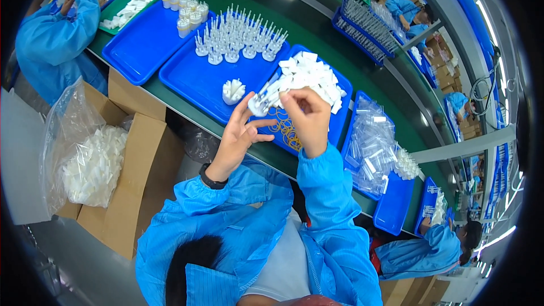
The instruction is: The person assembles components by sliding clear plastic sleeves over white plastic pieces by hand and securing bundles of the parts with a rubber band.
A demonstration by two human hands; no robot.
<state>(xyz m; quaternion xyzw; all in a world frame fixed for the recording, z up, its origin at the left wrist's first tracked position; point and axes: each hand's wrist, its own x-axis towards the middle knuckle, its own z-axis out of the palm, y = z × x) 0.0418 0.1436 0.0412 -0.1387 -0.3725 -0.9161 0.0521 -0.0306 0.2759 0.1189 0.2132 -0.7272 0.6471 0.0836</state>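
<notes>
My left hand [236, 139] and my right hand [309, 118] meet above the near edge of a blue tray [192, 82]. Together they hold a small bunch of white plastic nozzle parts [262, 102]; the left thumb and fingers pinch its base, the right fingers close on its tip end. Tan rubber bands [283, 130] lie on the tray just under my hands. A pile of white flat pieces [309, 76] lies behind them, and one banded bundle of white parts [233, 91] stands to the left. Several upright white nozzles [238, 39] stand further back.
A second blue tray [141, 45] holds small white bottles [187, 11]. Clear plastic pieces [371, 144] fill a tray on my right. A cardboard box [122, 192] with a bag of white parts [93, 164] sits at my left. Co-workers in blue coats sit at left [54, 39] and right [422, 255].
</notes>
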